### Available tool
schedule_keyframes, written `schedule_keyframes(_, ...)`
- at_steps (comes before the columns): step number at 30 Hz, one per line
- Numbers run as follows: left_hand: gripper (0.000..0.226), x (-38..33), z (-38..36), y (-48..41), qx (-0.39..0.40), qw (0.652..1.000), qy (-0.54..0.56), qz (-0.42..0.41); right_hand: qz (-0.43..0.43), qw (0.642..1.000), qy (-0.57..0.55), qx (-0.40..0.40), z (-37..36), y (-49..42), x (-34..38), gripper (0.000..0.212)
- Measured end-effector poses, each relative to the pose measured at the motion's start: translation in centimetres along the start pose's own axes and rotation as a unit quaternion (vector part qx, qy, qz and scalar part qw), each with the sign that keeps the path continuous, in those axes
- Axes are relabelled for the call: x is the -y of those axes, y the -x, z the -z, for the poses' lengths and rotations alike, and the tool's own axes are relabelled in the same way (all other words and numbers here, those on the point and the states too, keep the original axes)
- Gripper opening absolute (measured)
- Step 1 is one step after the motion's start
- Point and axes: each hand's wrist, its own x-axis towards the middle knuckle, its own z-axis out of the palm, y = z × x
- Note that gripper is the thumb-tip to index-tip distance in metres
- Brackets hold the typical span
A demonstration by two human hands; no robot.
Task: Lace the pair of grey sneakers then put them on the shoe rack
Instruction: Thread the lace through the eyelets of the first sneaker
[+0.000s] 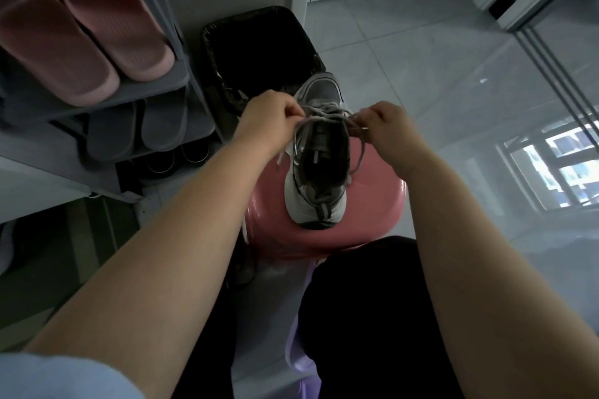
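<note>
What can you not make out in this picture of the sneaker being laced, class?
All in the head view:
1. Pinch points on the lace: hidden under the curled fingers of the left hand and right hand.
2. Shoe rack: cut off by the left edge.
3. Shoes on its lowest shelf: too dark.
4. Stool legs: hidden beneath its seat.

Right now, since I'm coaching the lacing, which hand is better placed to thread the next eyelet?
Probably the right hand: it pinches its lace near the tip, right beside the grey sneaker's eyelets. The left hand grips higher up, its lace end dangling.
</note>
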Motion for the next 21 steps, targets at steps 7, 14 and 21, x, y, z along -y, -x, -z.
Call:
schedule_keyframes(7,0.015,2.7,2.4,-1.0,-0.07,0.988,0.037,0.134,-0.084,0.991,-0.044,-0.099,1.8,-0.9,-1.7,0.02)
schedule_keyframes(14,0.022,0.1,0.7,-0.6,0.031,0.966,0.25,0.064,0.039,0.998,0.039,-0.019,-0.7,-0.6,-0.3,0.015)
schedule_keyframes(21,0.025,-0.1,-1.3,-0.2,0.045,0.967,0.237,0.087,-0.003,0.998,0.046,-0.053,-0.5,-0.5,-0.5,0.01)
